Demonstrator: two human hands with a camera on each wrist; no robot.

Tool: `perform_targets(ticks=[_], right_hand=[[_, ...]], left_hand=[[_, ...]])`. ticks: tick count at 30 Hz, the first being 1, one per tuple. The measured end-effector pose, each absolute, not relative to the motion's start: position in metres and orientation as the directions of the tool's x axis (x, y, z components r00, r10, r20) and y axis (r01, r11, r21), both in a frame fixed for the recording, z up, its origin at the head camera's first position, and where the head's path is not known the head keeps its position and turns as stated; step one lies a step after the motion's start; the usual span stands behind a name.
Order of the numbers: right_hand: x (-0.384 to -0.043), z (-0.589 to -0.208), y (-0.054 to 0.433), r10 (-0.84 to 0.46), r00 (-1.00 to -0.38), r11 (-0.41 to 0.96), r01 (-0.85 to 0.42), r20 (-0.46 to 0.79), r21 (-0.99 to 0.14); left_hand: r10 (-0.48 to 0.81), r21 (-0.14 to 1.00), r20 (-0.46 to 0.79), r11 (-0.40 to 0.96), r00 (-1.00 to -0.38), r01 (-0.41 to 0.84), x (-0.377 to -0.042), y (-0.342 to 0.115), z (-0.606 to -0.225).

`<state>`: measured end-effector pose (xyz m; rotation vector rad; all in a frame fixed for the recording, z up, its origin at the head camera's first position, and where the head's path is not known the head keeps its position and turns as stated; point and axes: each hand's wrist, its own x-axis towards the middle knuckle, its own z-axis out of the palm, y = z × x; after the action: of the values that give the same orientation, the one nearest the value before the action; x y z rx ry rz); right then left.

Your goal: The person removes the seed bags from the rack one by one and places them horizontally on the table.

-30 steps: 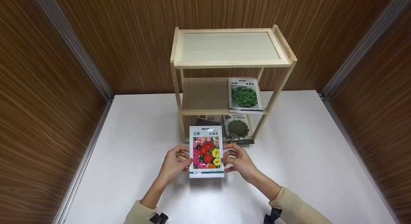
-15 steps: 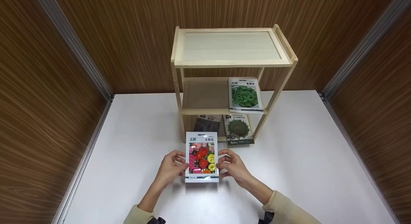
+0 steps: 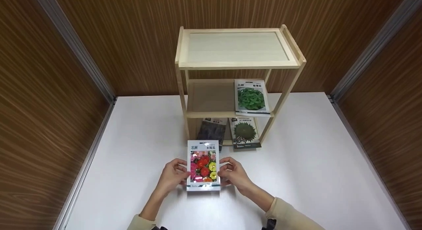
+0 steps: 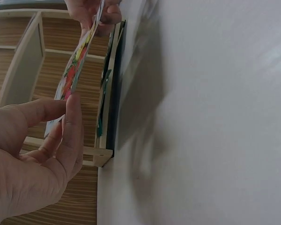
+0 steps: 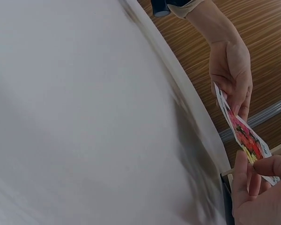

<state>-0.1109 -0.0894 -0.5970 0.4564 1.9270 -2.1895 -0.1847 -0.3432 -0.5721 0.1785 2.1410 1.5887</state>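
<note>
A seed packet with red, pink and yellow flowers [image 3: 203, 165] is held up in front of the wooden rack. My left hand [image 3: 172, 174] pinches its left edge between thumb and fingers. Its right edge is pinched the same way by my right hand [image 3: 234, 175]. In the left wrist view the flower packet [image 4: 74, 70] appears nearly edge-on, above the white table, with the left hand [image 4: 42, 150] at its near end. The right wrist view has the right hand [image 5: 264, 187] on the packet's lower end, its thumb on the printed face.
The three-level wooden rack [image 3: 230, 66] stands at the back of the white table [image 3: 306, 157]. A green-leaf seed packet [image 3: 251, 98] lies on its middle shelf at right. Below are a spiky green plant packet [image 3: 244, 132] and a dark packet [image 3: 212, 129], partly covered by the flower packet.
Both hands have drawn the flower packet toward the person and slightly left, away from the rack. More of the dark packet on the bottom shelf shows now.
</note>
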Motion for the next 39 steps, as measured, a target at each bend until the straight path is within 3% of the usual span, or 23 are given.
perform_targets(ticks=[39], right_hand=[[-0.127,-0.619,-0.138,0.009,-0.961,-0.071,0.274,-0.276,-0.959]], left_hand=[[0.275,0.884,-0.337,0.420,-0.900,-0.203,-0.197,-0.388,-0.599]])
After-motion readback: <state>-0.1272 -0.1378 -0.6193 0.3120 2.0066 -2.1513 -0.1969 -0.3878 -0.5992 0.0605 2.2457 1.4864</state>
